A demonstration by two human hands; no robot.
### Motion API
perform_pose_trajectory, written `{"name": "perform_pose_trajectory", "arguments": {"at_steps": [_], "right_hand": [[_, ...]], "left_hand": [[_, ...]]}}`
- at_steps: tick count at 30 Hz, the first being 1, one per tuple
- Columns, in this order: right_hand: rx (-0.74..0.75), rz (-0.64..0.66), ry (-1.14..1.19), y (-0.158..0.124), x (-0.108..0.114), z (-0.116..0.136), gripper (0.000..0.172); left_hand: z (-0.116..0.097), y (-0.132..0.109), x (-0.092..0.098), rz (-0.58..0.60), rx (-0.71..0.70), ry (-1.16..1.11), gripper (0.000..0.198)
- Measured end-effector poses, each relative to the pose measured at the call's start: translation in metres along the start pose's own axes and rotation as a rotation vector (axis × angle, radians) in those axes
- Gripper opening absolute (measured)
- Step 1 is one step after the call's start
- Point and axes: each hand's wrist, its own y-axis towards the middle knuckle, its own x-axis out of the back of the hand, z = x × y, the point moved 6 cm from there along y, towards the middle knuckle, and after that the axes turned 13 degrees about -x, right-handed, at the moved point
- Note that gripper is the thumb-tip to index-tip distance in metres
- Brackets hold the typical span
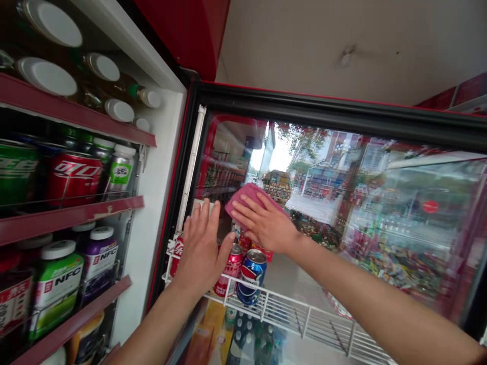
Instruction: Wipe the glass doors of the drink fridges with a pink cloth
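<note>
My right hand (262, 218) lies over a folded pink cloth (249, 191), pressing it flat against the glass pane (327, 203) of an opened fridge door. Its fingers point left across the cloth. Beside it, my left hand (201, 248) is open, fingers up and thumb apart, close to the glass at the left; whether it touches is unclear. It holds nothing and partly hides some red cans. Just below the hands, a blue Pepsi can (251, 276) and a pinkish-red can (232, 268) stand in a white wire door rack (304, 317).
On the left, fridge shelves (72, 215) hold cans, white-capped bottles and NFC juice bottles (57, 284). The black door frame (323, 114) runs across the top. Street and shop scenery shows in the glass. Crates of bottles (251, 334) appear below the rack.
</note>
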Motion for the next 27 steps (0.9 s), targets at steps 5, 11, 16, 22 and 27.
{"name": "perform_pose_trajectory", "arguments": {"at_steps": [5,11,16,22,27], "right_hand": [[0.02,-0.017,0.017,-0.058,0.011,-0.026,0.074],[0.065,-0.002,0.077,-0.021,0.001,-0.004,0.069],[0.211,0.058,0.066,0.05,-0.025,0.048,0.063],[0.31,0.114,-0.092,0.093,-0.036,0.083,0.058],[0.297,0.151,-0.115,0.078,-0.027,0.074,0.062]], "left_hand": [[0.008,-0.013,0.002,0.006,-0.007,0.004,0.08],[0.037,-0.032,0.019,0.014,0.056,0.018,0.081],[0.048,-0.046,0.029,0.018,0.078,0.038,0.079],[0.046,-0.051,0.031,0.022,0.09,0.058,0.078],[0.027,-0.044,0.023,0.049,0.084,0.052,0.081]]}}
